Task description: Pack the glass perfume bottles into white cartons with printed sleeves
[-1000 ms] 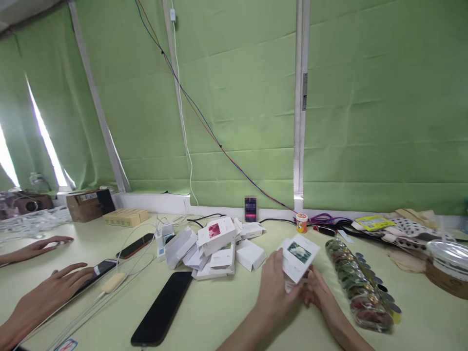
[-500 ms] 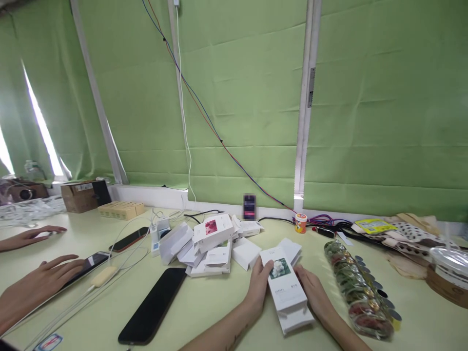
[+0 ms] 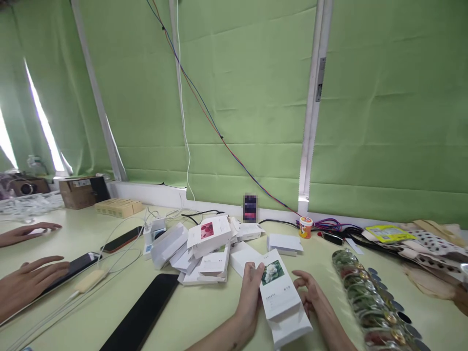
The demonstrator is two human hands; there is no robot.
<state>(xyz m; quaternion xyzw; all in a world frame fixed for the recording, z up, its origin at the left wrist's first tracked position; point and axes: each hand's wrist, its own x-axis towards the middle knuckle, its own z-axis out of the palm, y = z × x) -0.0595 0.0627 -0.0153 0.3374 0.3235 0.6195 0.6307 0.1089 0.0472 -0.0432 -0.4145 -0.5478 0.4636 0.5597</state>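
My left hand (image 3: 248,300) is closed around the left edge of a white box (image 3: 281,297) printed with a white flower on green. The flap at the box's near end stands open and points toward me; the inside cannot be made out. My right hand (image 3: 312,297) is beside the box's right edge, with its fingers apart and curved. Its lower fingers are partly hidden by the box. Left of and beyond my hands lies a heap of white boxes (image 3: 204,258), one with a pink flower picture. Another white box (image 3: 284,243) rests on the table beyond the held one.
Sealed packs with green and red contents (image 3: 365,297) line up on the right. A large black phone (image 3: 144,312) lies left of my arms. An orange-and-white tub (image 3: 305,227) stands near the wall. At far left, another person's hand (image 3: 32,282) rests on a tablet (image 3: 78,263).
My right hand has loosened from the box's side, its fingers now apart. The view has shifted slightly, and the white box beyond the held one now shows separately, farther back.
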